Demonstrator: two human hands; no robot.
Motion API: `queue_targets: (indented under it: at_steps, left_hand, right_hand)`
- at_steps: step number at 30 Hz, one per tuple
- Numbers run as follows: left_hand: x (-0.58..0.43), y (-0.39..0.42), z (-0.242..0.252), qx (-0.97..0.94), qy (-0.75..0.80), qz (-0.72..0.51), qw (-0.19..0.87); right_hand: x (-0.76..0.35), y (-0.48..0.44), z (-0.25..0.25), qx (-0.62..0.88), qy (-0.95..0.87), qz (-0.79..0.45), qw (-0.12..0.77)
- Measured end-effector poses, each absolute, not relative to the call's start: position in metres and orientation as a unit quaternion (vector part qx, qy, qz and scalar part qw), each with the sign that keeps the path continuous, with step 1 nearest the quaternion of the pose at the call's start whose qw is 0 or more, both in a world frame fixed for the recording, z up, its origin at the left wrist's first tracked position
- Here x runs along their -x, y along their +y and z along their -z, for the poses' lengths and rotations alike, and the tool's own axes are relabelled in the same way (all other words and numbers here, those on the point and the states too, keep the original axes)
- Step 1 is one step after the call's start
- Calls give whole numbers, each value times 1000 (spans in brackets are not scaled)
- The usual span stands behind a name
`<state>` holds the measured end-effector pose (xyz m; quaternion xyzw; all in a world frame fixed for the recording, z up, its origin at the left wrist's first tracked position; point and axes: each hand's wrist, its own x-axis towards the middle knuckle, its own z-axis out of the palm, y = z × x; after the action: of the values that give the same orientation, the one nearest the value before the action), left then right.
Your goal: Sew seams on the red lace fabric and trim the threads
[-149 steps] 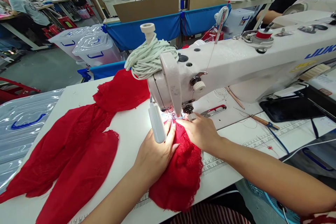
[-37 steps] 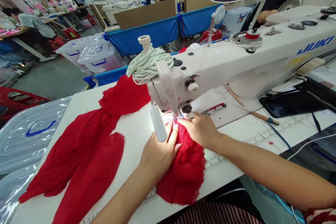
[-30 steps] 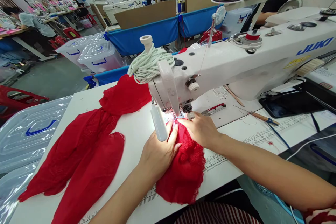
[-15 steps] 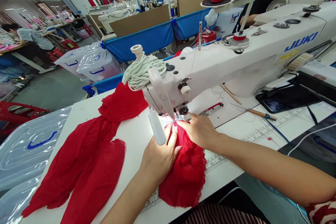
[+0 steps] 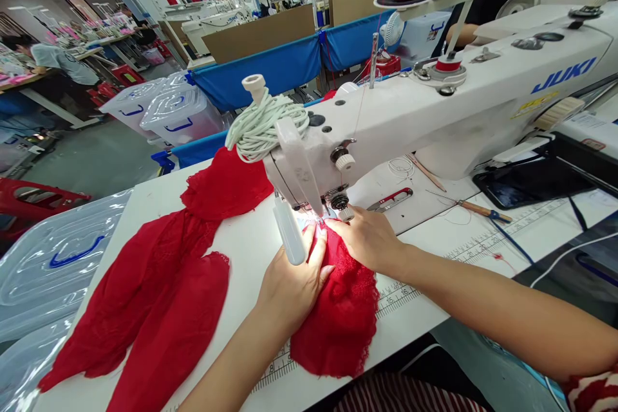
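Note:
A white JUKI sewing machine [image 5: 434,103] stands on the white table [image 5: 251,244]. A piece of red lace fabric [image 5: 340,315] lies under the needle and hangs over the table's front edge. My left hand [image 5: 292,283] rests flat on the lace just left of the needle, fingers stretched toward the presser foot. My right hand [image 5: 369,238] lies on the lace to the right of the needle, fingers together and pressed down near the foot. The needle area is lit by the machine's small lamp [image 5: 290,238].
More red lace pieces [image 5: 154,290] lie spread at the table's left. Red thread snips [image 5: 391,199], a wooden-handled tool [image 5: 477,209] and a dark phone or tablet [image 5: 531,183] lie right of the machine. Clear plastic bins [image 5: 53,257] stand at left. Other workers sit behind.
Both hands stay on the lace at the needle with almost no shift. The view has tilted slightly; the fabric under the hands looks nearly the same.

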<state>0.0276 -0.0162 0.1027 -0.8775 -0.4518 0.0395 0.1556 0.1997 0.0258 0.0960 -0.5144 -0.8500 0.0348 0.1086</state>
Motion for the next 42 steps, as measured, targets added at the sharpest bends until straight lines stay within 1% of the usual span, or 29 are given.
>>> queue_targets:
  at_steps: [7,12,14,19,22,27,32,42]
  left_hand:
    - [-29,-15,-102,877,-462,-45,123]
    - [-26,-15,-99,874,-479,-10,73]
    - [-24,-14,-97,870,-491,25,39]
    - [-23,3,-97,793,-573,188,-89]
    - [-24,22,-100,783,-577,203,-114]
    - [-23,42,-98,778,-584,207,-106]
    - [-21,41,-93,784,-577,208,-89]
    - [-24,44,-91,803,-564,185,-47]
  right_hand:
    - [-200,27,-94,517,-850,-34,99]
    - [-200,27,-95,519,-849,-35,91]
    - [-199,27,-96,517,-851,-37,87]
    - [-198,27,-97,518,-852,-32,68]
    - [-198,27,-97,517,-853,-34,63]
    - [-199,27,-99,512,-856,-34,63]
    - [-199,28,-97,509,-858,-33,69]
    - [-199,28,-97,511,-857,-33,49]
